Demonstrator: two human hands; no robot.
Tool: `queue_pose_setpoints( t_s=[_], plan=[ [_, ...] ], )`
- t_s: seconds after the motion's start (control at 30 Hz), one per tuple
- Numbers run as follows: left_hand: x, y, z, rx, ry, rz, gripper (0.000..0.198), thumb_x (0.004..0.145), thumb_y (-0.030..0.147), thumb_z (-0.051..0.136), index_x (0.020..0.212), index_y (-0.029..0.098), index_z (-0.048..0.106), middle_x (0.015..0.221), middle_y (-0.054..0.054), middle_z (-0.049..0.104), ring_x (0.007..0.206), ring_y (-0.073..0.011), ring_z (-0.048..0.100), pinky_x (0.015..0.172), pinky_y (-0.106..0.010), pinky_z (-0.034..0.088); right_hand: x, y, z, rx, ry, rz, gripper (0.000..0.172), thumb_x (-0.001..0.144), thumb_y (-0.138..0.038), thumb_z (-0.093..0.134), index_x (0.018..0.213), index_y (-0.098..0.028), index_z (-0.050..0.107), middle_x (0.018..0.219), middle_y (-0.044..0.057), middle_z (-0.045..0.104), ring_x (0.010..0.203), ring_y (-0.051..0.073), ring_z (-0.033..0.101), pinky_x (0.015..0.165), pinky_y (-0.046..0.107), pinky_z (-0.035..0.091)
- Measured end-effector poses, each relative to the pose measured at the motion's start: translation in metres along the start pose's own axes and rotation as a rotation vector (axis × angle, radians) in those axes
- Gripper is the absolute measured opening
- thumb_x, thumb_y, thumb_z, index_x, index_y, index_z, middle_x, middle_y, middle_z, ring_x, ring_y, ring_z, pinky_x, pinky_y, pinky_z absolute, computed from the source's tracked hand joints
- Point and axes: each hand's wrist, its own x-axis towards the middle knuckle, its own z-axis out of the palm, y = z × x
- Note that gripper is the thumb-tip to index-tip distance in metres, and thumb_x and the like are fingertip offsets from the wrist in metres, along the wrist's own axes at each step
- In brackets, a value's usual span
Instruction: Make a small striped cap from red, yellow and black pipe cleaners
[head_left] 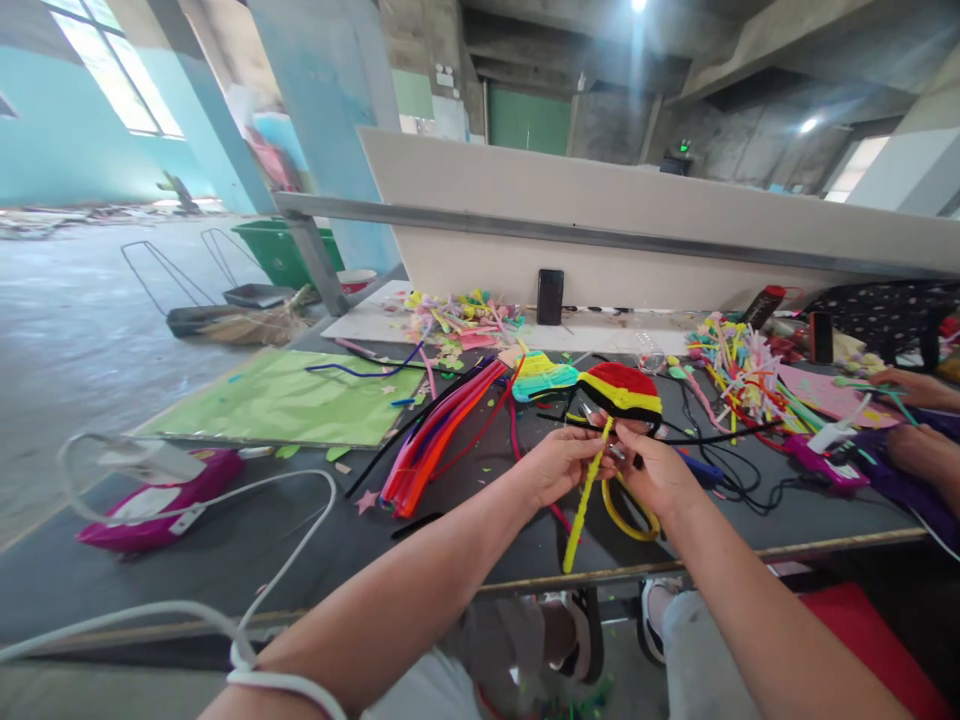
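My left hand (559,462) and my right hand (651,470) meet over the dark table, both pinched closed. Between them they hold a woven pipe-cleaner piece (622,392) banded red, yellow and black. A long yellow pipe cleaner (583,500) hangs from my fingers down to the table's front edge. A yellow loop (628,510) lies under my right hand. Black strands stick out to the right of the piece.
A bundle of red, orange and pink pipe cleaners (439,435) lies left of my hands. A teal and yellow woven piece (541,377), green paper (292,400), a pink glue gun (157,500), a black phone (550,296) and another person's hands (919,420) at right.
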Motion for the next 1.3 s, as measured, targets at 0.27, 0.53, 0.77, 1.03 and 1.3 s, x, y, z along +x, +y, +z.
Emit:
queue_pose_setpoints(
  t_s=[0.27, 0.53, 0.77, 1.03, 1.3],
  plan=[
    [0.003, 0.0, -0.003, 0.585, 0.616, 0.502, 0.02, 0.071, 0.029, 0.072, 0.067, 0.017, 0.057, 0.06, 0.003, 0.049, 0.057, -0.0095, 0.045, 0.059, -0.022, 0.041, 0.007, -0.011, -0.022, -0.022, 0.156, -0.067, 0.024, 0.06, -0.023, 0.079, 0.08, -0.02, 0.066, 0.082, 0.005, 0.075, 0.07, 0.021, 0.069, 0.062, 0.034, 0.056],
    [-0.004, 0.004, 0.0, 1.594, 0.36, 0.711, 0.016, 0.084, 0.026, 0.054, 0.087, 0.022, 0.069, 0.083, -0.008, 0.054, 0.086, -0.0217, 0.051, 0.082, -0.032, 0.039, -0.005, -0.008, -0.008, -0.142, 0.099, -0.146, 0.023, 0.064, -0.025, 0.075, 0.085, -0.02, 0.069, 0.083, 0.004, 0.074, 0.075, 0.022, 0.068, 0.062, 0.034, 0.054],
    [-0.015, 0.005, 0.011, 1.692, 0.336, 0.821, 0.022, 0.087, 0.023, 0.046, 0.093, 0.021, 0.067, 0.1, -0.012, 0.059, 0.099, -0.026, 0.046, 0.094, -0.039, 0.028, -0.009, -0.006, 0.002, -0.251, 0.108, -0.087, 0.022, 0.061, -0.023, 0.074, 0.081, -0.023, 0.065, 0.084, 0.004, 0.073, 0.072, 0.023, 0.069, 0.051, 0.031, 0.054],
    [-0.024, 0.021, 0.006, 1.43, 0.467, 0.977, 0.028, 0.084, 0.02, 0.049, 0.101, 0.028, 0.07, 0.099, -0.009, 0.066, 0.106, -0.0283, 0.044, 0.101, -0.042, 0.014, -0.012, -0.01, 0.007, -0.158, 0.081, 0.077, 0.029, 0.059, -0.016, 0.073, 0.087, -0.018, 0.065, 0.074, 0.004, 0.071, 0.058, 0.017, 0.067, 0.055, 0.03, 0.058],
    [-0.015, 0.019, 0.003, 1.348, 0.419, 0.787, 0.033, 0.079, 0.02, 0.054, 0.108, 0.023, 0.069, 0.089, -0.01, 0.068, 0.094, -0.027, 0.051, 0.099, -0.041, 0.022, -0.006, 0.002, 0.0, -0.079, 0.005, 0.102, 0.021, 0.07, -0.025, 0.069, 0.09, -0.02, 0.064, 0.077, 0.005, 0.073, 0.066, 0.02, 0.07, 0.054, 0.029, 0.056]
  ],
)
